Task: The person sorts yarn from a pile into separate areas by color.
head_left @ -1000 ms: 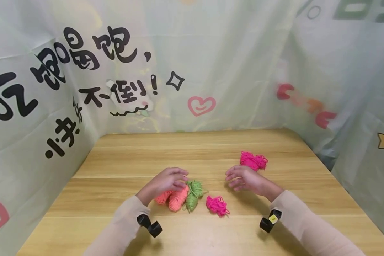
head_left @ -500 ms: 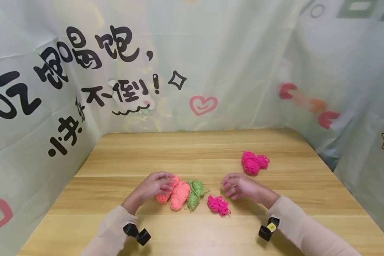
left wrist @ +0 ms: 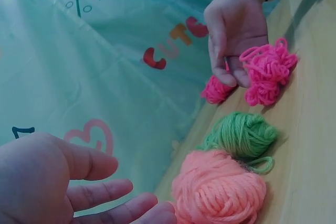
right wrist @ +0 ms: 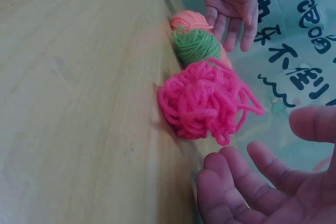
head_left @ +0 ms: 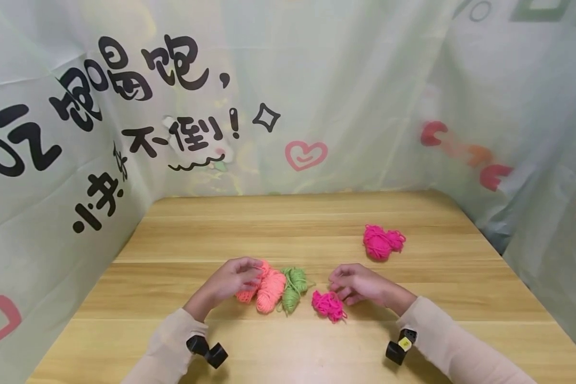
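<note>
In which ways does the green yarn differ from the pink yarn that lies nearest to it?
Winding: the green yarn is wound into a fairly neat bundle, while the pink yarn is a loose tangle with loops sticking out.

Place: the green yarn lies right beside the coral yarn, while the pink yarn lies farther from it, close to the right hand.

Shared: both lie on the wooden table.

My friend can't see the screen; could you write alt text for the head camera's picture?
A person's left hand is by coral yarn, the right hand by a small pink yarn bundle, at a wooden table. Green yarn lies between; a larger pink bundle sits farther back.
</note>
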The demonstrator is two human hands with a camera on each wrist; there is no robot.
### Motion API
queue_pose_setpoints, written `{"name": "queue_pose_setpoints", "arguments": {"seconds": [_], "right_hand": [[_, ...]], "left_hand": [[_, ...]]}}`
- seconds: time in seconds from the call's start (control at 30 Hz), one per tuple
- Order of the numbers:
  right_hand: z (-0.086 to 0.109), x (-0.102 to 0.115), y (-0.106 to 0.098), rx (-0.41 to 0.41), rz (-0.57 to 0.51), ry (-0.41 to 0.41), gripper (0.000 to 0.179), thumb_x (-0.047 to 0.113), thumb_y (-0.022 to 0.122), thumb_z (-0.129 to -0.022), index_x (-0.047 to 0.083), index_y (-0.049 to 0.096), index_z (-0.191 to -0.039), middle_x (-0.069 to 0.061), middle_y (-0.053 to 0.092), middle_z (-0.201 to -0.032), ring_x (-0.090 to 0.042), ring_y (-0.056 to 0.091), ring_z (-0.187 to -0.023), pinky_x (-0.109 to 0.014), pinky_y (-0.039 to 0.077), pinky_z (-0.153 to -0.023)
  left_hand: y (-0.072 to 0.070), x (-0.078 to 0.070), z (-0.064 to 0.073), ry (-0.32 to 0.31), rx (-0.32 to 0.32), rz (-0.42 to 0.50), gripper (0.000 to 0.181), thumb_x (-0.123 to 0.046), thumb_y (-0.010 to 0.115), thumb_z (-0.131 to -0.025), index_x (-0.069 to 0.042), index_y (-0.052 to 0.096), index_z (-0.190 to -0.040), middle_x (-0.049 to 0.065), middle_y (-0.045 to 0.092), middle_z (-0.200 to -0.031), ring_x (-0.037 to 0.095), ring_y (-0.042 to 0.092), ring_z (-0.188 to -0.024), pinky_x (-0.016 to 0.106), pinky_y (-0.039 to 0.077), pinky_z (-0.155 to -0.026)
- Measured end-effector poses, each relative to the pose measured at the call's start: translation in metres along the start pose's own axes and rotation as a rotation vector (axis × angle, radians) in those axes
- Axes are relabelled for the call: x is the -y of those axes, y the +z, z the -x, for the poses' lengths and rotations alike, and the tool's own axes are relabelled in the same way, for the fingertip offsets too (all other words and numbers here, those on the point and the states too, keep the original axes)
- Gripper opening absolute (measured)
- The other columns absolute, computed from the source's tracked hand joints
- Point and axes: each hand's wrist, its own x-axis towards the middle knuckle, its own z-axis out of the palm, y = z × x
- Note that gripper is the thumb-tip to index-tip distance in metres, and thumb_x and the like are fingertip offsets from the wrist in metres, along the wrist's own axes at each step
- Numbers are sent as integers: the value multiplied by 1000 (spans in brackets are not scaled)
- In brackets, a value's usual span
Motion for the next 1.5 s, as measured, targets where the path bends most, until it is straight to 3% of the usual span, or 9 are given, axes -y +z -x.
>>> {"name": "queue_pose_setpoints", "arguments": {"seconds": [0.23,0.4,0.57,0.93,1.07,1.2,1.33,1.5], "right_hand": [[4,1,4,8,57,-12,31,15,59,-97,-9,52,-115,-10,59,-96,-19,56,-78,-35,55,-68],[8,-1,5,10,81,-24,33,16,61,-96,-9,52,-115,-9,54,-89,-19,53,-77,-37,55,-67],[7,-2,7,17,107,-32,32,16,63,-95,-8,53,-115,-10,56,-92,-18,54,-77,-36,54,-65],[1,3,14,31,231,-65,29,7,74,-85,-4,59,-107,-11,60,-93,-18,57,-70,-34,53,-59],[-1,3,16,40,265,-71,29,3,76,-81,-3,61,-105,-11,60,-93,-19,57,-71,-32,53,-57],[-4,2,19,33,363,-97,32,3,81,-75,1,64,-102,-8,61,-94,-21,57,-81,-34,52,-63],[-7,3,22,28,452,-114,33,4,84,-72,6,66,-99,-5,62,-92,-21,57,-84,-36,50,-71],[-9,5,24,28,458,-98,30,0,82,-73,6,66,-97,-4,62,-87,-20,57,-78,-35,49,-68]], "left_hand": [[2,-1,-3,16,-23,-38,31,-5,56,-97,9,54,-125,21,58,-116,31,62,-103,39,54,-86],[5,-2,-7,30,-7,-71,32,-6,58,-96,8,55,-125,19,59,-115,29,62,-102,37,55,-85],[3,-5,-8,30,-19,-99,30,-4,58,-96,6,56,-124,19,59,-112,29,63,-99,36,55,-82],[2,-8,-7,-103,-138,-205,28,-9,62,-93,2,61,-118,13,63,-98,22,66,-81,36,57,-73],[8,-4,-7,-117,-120,-263,29,-12,65,-92,2,62,-118,10,63,-100,20,64,-81,34,56,-71],[12,-1,-4,-111,-97,-314,30,-15,67,-92,2,62,-117,8,63,-100,18,62,-85,33,54,-73],[13,0,-3,-129,-107,-313,29,-15,68,-91,1,62,-114,7,63,-97,19,61,-85,33,53,-73],[12,5,-4,-154,-113,-269,28,-15,68,-91,1,63,-114,7,63,-96,18,62,-83,32,54,-71]]}}
